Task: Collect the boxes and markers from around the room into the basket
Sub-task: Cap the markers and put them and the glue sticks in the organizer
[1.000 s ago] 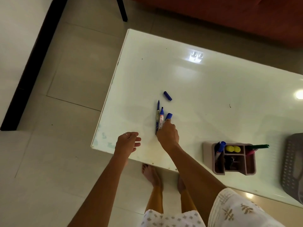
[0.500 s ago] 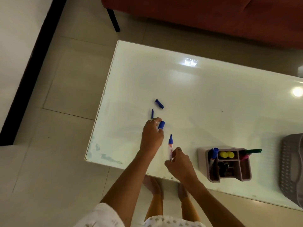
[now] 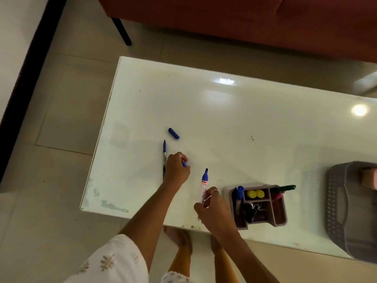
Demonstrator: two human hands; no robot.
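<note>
Right hand point(image 3: 214, 209) has its grip clamped on an uncapped marker point(image 3: 204, 189), long axis running straight away from the body, tip on the far side of the grip. Left hand point(image 3: 176, 169) is curled round a small blue piece, probably a cap point(image 3: 184, 164); a thin pen point(image 3: 164, 154) lies on the worktop point(image 3: 244, 119) just off its outer side, axis parallel to the marker, and a loose cap point(image 3: 173, 133) sits just beyond. Basket point(image 3: 342, 211) is well out to the right of the right grip, past the organizer point(image 3: 259, 205), so the right hand is nearer for the drop; pen and loose cap fall to the left.
</note>
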